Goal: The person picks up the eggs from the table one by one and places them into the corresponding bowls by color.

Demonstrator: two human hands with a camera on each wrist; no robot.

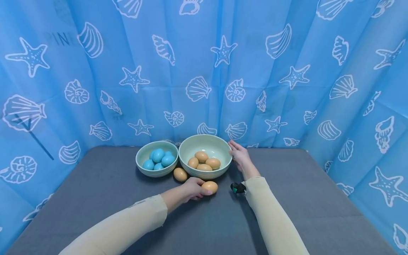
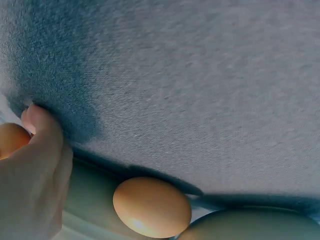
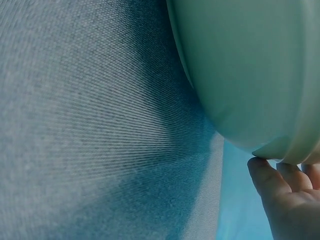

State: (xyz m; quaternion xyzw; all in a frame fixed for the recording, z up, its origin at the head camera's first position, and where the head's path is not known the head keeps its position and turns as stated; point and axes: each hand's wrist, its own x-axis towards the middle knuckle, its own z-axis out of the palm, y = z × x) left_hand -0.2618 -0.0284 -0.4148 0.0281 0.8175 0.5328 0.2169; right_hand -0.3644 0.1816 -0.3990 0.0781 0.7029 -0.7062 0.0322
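Observation:
Between the thumb and fingers of my left hand (image 1: 192,188) is a brown egg (image 1: 209,188), in front of the larger pale green bowl (image 1: 188,145). Only part of this egg shows at the left edge of the left wrist view. Several brown eggs (image 1: 201,156) lie inside that bowl. My right hand (image 1: 242,159) touches the bowl's right side; its fingertips (image 3: 260,167) rest against the outer wall in the right wrist view. Another brown egg (image 2: 152,206) lies on the table by the two bowls, just beyond the left hand.
A smaller pale green bowl (image 1: 140,164) with several blue eggs (image 1: 158,156) stands to the left, against the larger one. The grey-covered table (image 1: 318,198) meets a blue shell-patterned curtain (image 1: 204,71) at the back. A black strap piece (image 1: 237,188) shows at the right wrist.

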